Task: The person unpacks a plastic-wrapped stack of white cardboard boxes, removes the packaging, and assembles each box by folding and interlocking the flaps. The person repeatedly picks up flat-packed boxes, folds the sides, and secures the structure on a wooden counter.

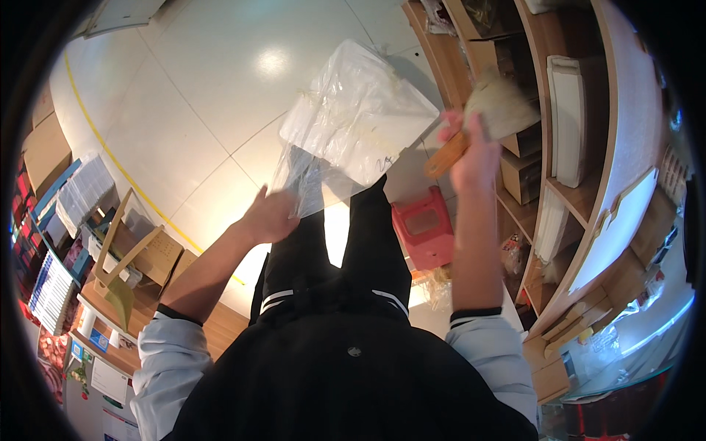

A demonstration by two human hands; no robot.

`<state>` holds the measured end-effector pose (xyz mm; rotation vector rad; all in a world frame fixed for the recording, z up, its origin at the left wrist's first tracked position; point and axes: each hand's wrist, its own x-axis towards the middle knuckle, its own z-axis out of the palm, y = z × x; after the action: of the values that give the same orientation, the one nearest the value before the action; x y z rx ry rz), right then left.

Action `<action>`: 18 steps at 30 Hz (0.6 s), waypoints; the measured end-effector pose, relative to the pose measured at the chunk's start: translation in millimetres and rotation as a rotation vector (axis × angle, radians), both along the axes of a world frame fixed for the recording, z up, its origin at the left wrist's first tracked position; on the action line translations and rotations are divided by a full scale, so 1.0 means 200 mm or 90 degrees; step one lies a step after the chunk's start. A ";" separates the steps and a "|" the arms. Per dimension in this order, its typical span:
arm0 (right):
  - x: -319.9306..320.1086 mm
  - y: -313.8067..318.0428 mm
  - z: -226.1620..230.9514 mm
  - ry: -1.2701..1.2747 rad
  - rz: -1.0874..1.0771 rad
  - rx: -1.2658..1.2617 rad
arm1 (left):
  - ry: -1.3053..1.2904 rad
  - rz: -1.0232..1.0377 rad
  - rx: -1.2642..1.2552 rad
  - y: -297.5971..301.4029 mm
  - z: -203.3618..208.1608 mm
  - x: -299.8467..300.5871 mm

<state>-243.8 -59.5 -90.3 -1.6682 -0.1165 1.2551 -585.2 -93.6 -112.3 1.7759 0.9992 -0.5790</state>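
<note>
My left hand (pixel 272 216) is closed on the loose end of a clear plastic bag (pixel 303 180). Inside that bag sits a flat white rectangular bundle (pixel 360 110), with a small dark handwritten mark near its lower corner. The bundle is tilted, above the floor in front of my legs. To the right, my right hand (pixel 476 156) grips a brush (pixel 448 153) by its orange-brown wooden handle. Pale bristles (pixel 501 106) fan out beyond the fingers, close to the shelves. Motion blurs the brush and right hand, and the bristles do not touch the bundle.
A red plastic stool (pixel 424 229) stands by my right leg. Wooden shelves (pixel 540 44) with cartons and white stacks rise along the right. At the left are a wooden counter (pixel 110 312), a cardboard box (pixel 156 253) and stacked goods. Yellow tape (pixel 110 152) crosses the tiled floor.
</note>
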 end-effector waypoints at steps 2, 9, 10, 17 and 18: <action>-0.13 -0.23 -0.13 -0.031 0.026 -0.057 | -0.062 0.124 0.112 0.15 0.05 0.19; -0.47 -0.66 -0.18 0.144 0.100 -0.151 | -0.129 -0.078 0.496 0.27 -0.60 0.57; -0.47 -0.68 -0.18 0.148 0.100 -0.154 | -0.107 -0.149 0.510 0.28 -0.65 0.60; -0.47 -0.77 -0.18 0.173 0.112 -0.171 | -0.041 -0.403 0.330 0.44 -0.68 0.60; -0.46 -0.76 -0.18 0.174 0.107 -0.170 | -0.080 -0.401 0.314 0.46 -0.67 0.59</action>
<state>-335.0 -211.8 -126.6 -1.7181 0.0822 1.6737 -467.4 -2.2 -246.5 2.5634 0.4999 -0.6227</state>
